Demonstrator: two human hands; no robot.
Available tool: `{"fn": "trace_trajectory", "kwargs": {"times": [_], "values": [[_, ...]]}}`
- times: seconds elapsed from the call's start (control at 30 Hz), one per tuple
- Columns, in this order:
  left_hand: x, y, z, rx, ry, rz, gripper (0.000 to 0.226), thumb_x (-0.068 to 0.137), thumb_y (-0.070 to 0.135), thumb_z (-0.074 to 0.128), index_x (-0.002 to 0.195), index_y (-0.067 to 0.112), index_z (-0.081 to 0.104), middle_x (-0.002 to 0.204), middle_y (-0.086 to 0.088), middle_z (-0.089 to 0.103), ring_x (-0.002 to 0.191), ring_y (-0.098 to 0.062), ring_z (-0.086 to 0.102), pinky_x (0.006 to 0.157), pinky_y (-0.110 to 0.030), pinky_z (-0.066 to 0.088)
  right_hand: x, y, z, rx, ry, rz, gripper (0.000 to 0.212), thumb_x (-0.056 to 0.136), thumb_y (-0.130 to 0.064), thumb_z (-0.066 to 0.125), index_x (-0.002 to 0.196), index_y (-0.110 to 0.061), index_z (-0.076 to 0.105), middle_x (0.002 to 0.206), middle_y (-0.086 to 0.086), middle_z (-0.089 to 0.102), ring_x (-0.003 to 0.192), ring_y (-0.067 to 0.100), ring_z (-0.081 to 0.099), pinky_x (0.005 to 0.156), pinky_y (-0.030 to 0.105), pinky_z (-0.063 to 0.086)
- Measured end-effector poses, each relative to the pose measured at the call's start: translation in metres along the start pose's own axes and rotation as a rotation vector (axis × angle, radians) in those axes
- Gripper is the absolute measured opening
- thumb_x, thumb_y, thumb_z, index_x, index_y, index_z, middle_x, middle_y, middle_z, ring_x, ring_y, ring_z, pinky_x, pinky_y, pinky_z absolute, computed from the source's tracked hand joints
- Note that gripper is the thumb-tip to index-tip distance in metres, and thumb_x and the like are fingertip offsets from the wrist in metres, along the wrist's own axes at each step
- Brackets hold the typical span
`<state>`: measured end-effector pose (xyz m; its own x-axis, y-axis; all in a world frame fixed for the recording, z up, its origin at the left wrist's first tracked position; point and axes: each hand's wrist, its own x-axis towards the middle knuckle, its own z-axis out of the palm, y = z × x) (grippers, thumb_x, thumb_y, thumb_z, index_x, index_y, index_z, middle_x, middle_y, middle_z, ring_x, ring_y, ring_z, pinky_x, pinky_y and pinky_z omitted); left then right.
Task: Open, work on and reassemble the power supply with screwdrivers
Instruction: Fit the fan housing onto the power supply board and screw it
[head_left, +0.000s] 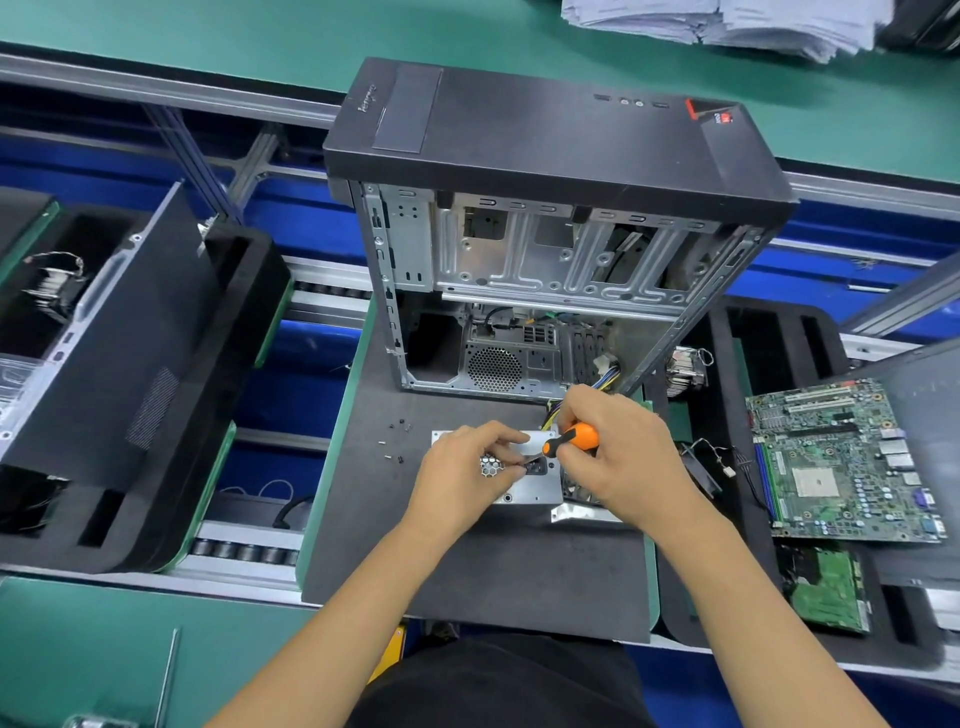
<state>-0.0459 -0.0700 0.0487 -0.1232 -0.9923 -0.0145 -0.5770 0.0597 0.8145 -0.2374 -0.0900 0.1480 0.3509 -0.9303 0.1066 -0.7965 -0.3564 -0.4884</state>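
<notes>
Nearest the person, both hands met over the power supply, a silver metal box that lay on the dark mat just in front of the open computer case. The left hand curled over its vented face, fingertips pinching at the black socket. The right hand gripped an orange-handled screwdriver, fingers wrapped round it. Loose screws lay left of the supply; a motherboard sat well right

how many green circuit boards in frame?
2. The large green motherboard lies on the black foam tray at right; a smaller green circuit board lies just below it. Others may be hidden.
</notes>
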Motion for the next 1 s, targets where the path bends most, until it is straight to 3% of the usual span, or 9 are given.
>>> {"fn": "trace_trajectory", "kwargs": {"times": [0.17, 0.27, 0.33, 0.47, 0.6, 0.77, 0.87, 0.93, 1.0], "values": [[-0.004, -0.001, 0.001, 0.118, 0.028, 0.070, 0.029, 0.089, 0.033, 0.079, 0.116, 0.041, 0.073, 0.094, 0.025, 0.075, 0.100, 0.000, 0.064, 0.091, -0.026, 0.050, 0.004, 0.001, 0.003, -0.028, -0.023, -0.029, 0.016, 0.071, -0.030, 0.054, 0.081, -0.028, 0.041, 0.093, -0.015, 0.052, 0.068, 0.018, 0.038, 0.054, 0.022, 0.031], [-0.007, 0.000, 0.002, 0.215, 0.077, 0.148, 0.032, 0.092, 0.033, 0.076, 0.122, 0.041, 0.071, 0.100, 0.023, 0.075, 0.100, -0.001, 0.066, 0.085, -0.021, 0.051, 0.008, -0.001, 0.003, -0.029, -0.044, -0.015, 0.017, 0.072, -0.032, 0.053, 0.081, -0.028, 0.040, 0.090, -0.011, 0.052, 0.065, 0.019, 0.043, 0.053, 0.026, 0.030], [-0.010, -0.001, 0.004, 0.256, 0.118, 0.212, 0.034, 0.091, 0.029, 0.078, 0.123, 0.036, 0.073, 0.101, 0.020, 0.076, 0.097, -0.006, 0.069, 0.078, -0.027, 0.057, 0.010, -0.002, 0.004, -0.012, -0.054, -0.013, 0.015, 0.072, -0.034, 0.050, 0.081, -0.030, 0.038, 0.090, -0.014, 0.052, 0.066, 0.020, 0.046, 0.054, 0.029, 0.029], [-0.015, -0.005, 0.004, 0.163, 0.116, 0.186, 0.038, 0.091, 0.027, 0.079, 0.129, 0.030, 0.071, 0.109, 0.016, 0.076, 0.102, -0.007, 0.071, 0.077, -0.035, 0.061, 0.012, -0.004, 0.003, 0.004, -0.059, -0.011, 0.014, 0.073, -0.040, 0.046, 0.081, -0.031, 0.038, 0.090, -0.025, 0.051, 0.065, 0.014, 0.045, 0.054, 0.029, 0.027], [-0.012, -0.008, 0.004, 0.142, 0.117, 0.181, 0.044, 0.089, 0.027, 0.080, 0.131, 0.034, 0.069, 0.108, 0.022, 0.074, 0.104, 0.002, 0.068, 0.079, -0.029, 0.059, 0.012, -0.004, 0.002, -0.006, -0.077, -0.012, 0.014, 0.073, -0.041, 0.045, 0.081, -0.032, 0.037, 0.090, -0.027, 0.051, 0.065, 0.009, 0.045, 0.053, 0.026, 0.024], [-0.007, -0.014, 0.002, 0.058, 0.003, 0.144, 0.063, 0.086, 0.036, 0.079, 0.140, 0.051, 0.051, 0.115, 0.029, 0.069, 0.113, 0.007, 0.059, 0.093, -0.024, 0.053, 0.016, -0.007, 0.001, -0.047, -0.090, -0.008, 0.014, 0.072, -0.040, 0.044, 0.081, -0.031, 0.037, 0.071, -0.012, 0.051, 0.065, 0.014, 0.045, 0.053, 0.026, 0.021], [0.003, -0.017, -0.005, -0.039, -0.077, 0.086, 0.093, 0.068, 0.052, 0.086, 0.144, 0.062, 0.034, 0.134, 0.032, 0.046, 0.134, 0.008, 0.036, 0.109, -0.021, 0.033, 0.020, -0.010, -0.002, -0.110, -0.093, -0.001, 0.013, 0.074, -0.036, 0.047, 0.080, -0.029, 0.039, 0.062, -0.010, 0.048, 0.063, 0.018, 0.047, 0.053, 0.025, 0.020], [0.016, -0.017, -0.013, 0.045, -0.142, 0.071, 0.106, 0.059, 0.062, 0.085, 0.146, 0.062, 0.026, 0.142, 0.030, 0.037, 0.136, 0.000, 0.029, 0.107, -0.027, 0.034, 0.022, -0.012, -0.006, -0.164, -0.094, -0.017, 0.014, 0.075, -0.037, 0.049, 0.080, -0.028, 0.039, 0.061, -0.009, 0.047, 0.062, 0.019, 0.046, 0.056, 0.020, 0.018], [0.030, -0.014, -0.022, 0.147, -0.283, 0.039, 0.104, 0.057, 0.069, 0.083, 0.143, 0.062, 0.025, 0.139, 0.033, 0.044, 0.132, -0.001, 0.041, 0.094, -0.031, 0.044, 0.025, -0.014, -0.011, -0.168, -0.116, -0.051, 0.012, 0.078, -0.038, 0.046, 0.081, -0.030, 0.036, 0.070, -0.007, 0.049, 0.063, 0.019, 0.044, 0.059, 0.019, 0.019]]}}
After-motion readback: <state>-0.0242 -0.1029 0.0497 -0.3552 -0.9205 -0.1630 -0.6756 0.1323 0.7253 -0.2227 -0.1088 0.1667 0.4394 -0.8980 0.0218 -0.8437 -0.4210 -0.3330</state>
